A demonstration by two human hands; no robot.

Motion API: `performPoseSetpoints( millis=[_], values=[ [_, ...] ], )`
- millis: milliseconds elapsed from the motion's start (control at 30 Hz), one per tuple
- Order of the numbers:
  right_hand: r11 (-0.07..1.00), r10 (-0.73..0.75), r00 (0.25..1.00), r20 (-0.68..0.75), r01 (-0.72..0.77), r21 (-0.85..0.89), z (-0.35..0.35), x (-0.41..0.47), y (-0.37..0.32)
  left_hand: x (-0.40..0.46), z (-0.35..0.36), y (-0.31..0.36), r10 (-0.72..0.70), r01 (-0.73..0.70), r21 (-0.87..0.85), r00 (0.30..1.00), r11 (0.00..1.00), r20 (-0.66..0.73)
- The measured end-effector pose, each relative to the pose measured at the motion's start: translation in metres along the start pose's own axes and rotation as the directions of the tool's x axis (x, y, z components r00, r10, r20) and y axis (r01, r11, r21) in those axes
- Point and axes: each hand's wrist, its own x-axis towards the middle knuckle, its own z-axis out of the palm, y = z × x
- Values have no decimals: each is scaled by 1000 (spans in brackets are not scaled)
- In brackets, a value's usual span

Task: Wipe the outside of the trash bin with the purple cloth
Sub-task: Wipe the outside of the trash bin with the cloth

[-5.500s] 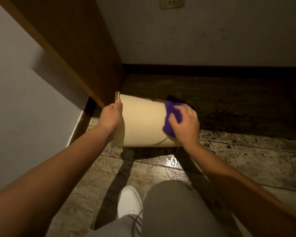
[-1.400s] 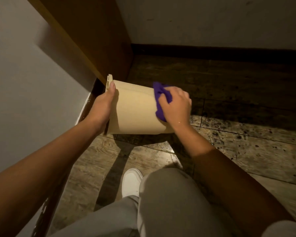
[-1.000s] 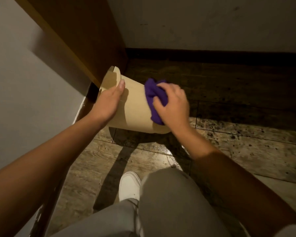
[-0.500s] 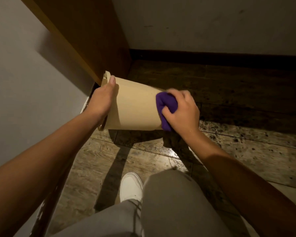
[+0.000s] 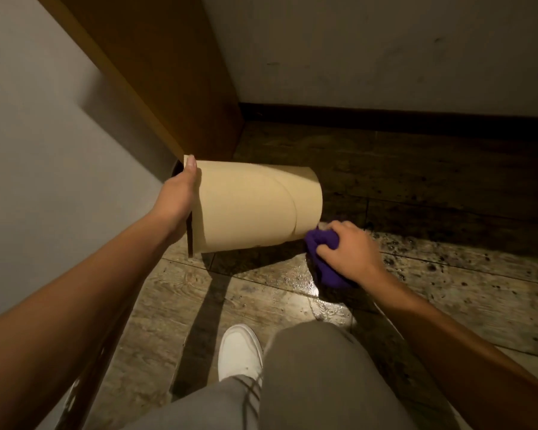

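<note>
A beige trash bin [image 5: 249,206] is held on its side above the floor, its open rim at the left and its base at the right. My left hand [image 5: 177,193] grips the rim, thumb on top. My right hand [image 5: 345,246] is closed on the bunched purple cloth [image 5: 323,259], which sits at the bin's lower right corner by the base, part of it hanging below my hand. The inside of the bin is hidden.
A brown wooden panel [image 5: 156,72] stands close behind the bin's rim, with a pale wall [image 5: 38,135] to its left. A white wall with dark baseboard [image 5: 385,114] runs at the back. The tiled floor [image 5: 448,290] is speckled. My white shoe [image 5: 239,352] and grey-trousered knee are below.
My right hand has carried the cloth right and down along the bin's side, from the mid-body to the base corner. The bin has been turned more level in my left hand.
</note>
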Motion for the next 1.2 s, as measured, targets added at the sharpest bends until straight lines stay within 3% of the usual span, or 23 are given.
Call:
performPoseSetpoints(
  millis=[167, 333, 433, 567, 633, 800, 900, 1000, 1100, 1200],
  values=[
    [940, 41, 981, -188, 26, 341, -43, 16, -37, -6, -8, -3, 66, -80, 75, 982, 994, 178],
    [837, 80, 973, -214, 51, 545, -66, 40, -85, -13, -17, -3, 88, -161, 229, 950, 960, 300],
    [863, -57, 972, -227, 162, 478, -53, 43, -120, -21, -10, -4, 123, -210, 270, 944, 940, 305],
    [924, -280, 910, -305, 342, 172, -17, 32, -140, -18, -9, -4, 154, -232, 273, 948, 934, 277],
    [933, -319, 893, -316, 355, 63, 0, 23, -127, -16, -10, -4, 153, -213, 245, 958, 946, 241],
    [965, -153, 923, -352, 216, 147, -4, 25, -112, -11, -2, 6, 143, -173, 194, 976, 966, 162],
    [902, -256, 868, -426, 373, 219, -22, 17, -138, -8, 10, 20, 134, -156, 202, 984, 967, 117],
    [882, -395, 828, -397, 463, 88, -16, 6, -162, -7, 23, 28, 93, -98, 112, 994, 989, 52],
    [936, -341, 864, -371, 347, -52, 2, 11, -144, -5, 20, 27, 61, -59, 104, 998, 993, -24],
    [996, -63, 942, -330, 80, 37, 11, 23, -94, 2, 4, 21, 7, -3, 46, 997, 999, -83]
  ],
)
